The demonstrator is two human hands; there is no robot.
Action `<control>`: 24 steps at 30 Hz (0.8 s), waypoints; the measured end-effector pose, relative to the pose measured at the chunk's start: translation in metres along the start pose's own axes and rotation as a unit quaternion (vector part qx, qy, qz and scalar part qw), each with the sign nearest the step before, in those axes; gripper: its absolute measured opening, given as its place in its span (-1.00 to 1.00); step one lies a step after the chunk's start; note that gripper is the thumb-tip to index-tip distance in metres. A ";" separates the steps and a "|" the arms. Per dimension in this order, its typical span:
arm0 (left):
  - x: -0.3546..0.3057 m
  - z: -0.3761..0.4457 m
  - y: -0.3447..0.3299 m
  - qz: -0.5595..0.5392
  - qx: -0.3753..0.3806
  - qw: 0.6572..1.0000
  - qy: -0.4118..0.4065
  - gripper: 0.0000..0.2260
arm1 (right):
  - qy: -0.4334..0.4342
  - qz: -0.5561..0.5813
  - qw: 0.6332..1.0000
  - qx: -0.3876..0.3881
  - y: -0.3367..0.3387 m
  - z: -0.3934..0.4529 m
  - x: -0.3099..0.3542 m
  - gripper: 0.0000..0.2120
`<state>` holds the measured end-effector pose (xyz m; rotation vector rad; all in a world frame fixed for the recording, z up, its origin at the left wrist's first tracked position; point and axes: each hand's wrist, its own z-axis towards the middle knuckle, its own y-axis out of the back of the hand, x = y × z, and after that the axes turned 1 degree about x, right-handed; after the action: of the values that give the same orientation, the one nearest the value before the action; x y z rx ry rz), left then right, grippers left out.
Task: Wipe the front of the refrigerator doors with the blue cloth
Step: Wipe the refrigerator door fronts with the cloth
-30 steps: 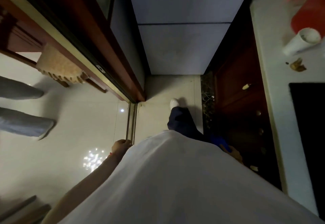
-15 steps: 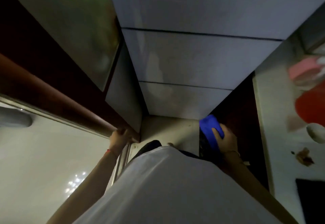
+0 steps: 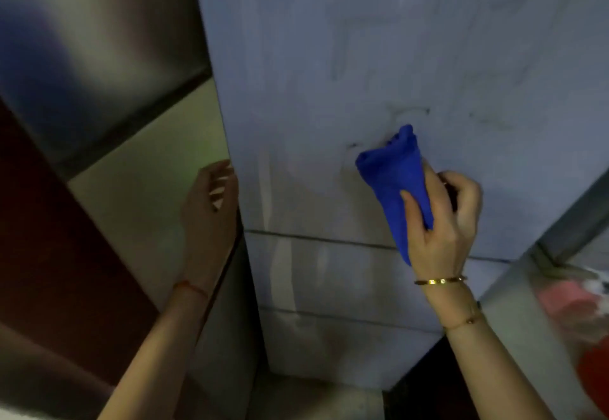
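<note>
The grey refrigerator [image 3: 362, 57] fills the middle of the view, with a tall upper door and two drawer fronts [image 3: 329, 274] below it. My right hand [image 3: 441, 222] is shut on the bunched blue cloth [image 3: 395, 182], whose top end rests against the upper door just above the first seam. My left hand [image 3: 211, 202] lies against the refrigerator's left edge with its fingers loosely apart and nothing in it.
A pale wall panel [image 3: 145, 182] and a dark red-brown frame [image 3: 49, 238] stand to the left of the refrigerator. At the right is a grey ledge [image 3: 527, 337] with pink and red things [image 3: 580, 314]. A dark cabinet [image 3: 428, 386] sits below right.
The view has tilted up from the floor to the refrigerator front. My right hand has risen with the cloth from waist height to the upper door. My left hand has moved up to the refrigerator's edge.
</note>
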<state>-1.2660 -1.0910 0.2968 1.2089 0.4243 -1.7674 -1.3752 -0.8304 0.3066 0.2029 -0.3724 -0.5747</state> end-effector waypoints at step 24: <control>-0.119 0.173 -0.034 -0.114 -0.148 0.944 -0.271 -0.46 | 0.305 -0.205 0.910 -0.191 -0.060 0.275 0.066 -0.65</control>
<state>-1.3776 -1.1359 0.4717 0.4448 0.4904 -2.0528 -1.4632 -0.9399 0.5596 0.0729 0.4047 -0.9477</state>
